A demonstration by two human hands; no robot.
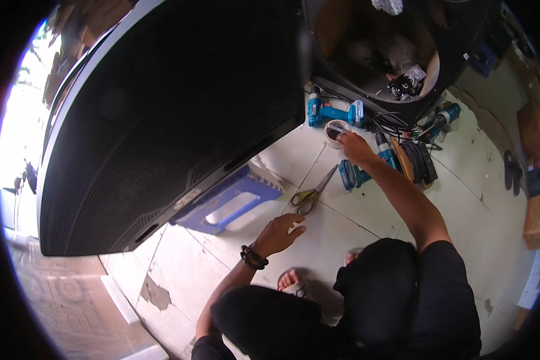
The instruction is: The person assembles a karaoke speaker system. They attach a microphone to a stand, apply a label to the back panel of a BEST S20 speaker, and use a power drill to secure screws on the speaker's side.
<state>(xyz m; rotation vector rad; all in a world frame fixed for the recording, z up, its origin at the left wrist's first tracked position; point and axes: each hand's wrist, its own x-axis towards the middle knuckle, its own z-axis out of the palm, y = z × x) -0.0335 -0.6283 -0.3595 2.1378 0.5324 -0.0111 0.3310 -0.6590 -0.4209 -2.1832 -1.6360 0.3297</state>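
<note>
Left grip (280, 234) is half-open and empty, nearest the scissors (309, 197). Farther out, the right grip (357, 148) has curled fingers at the round white tub (332, 144) beside a teal drill (336, 113), can't tell if it's pinching anything. Tub's probably light and stiffish, so I'd grab the rim.

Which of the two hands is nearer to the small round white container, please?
The right. The right hand is at the rim of the container; the left hand is farther away, lower in the picture, near the scissors' handles.
</note>
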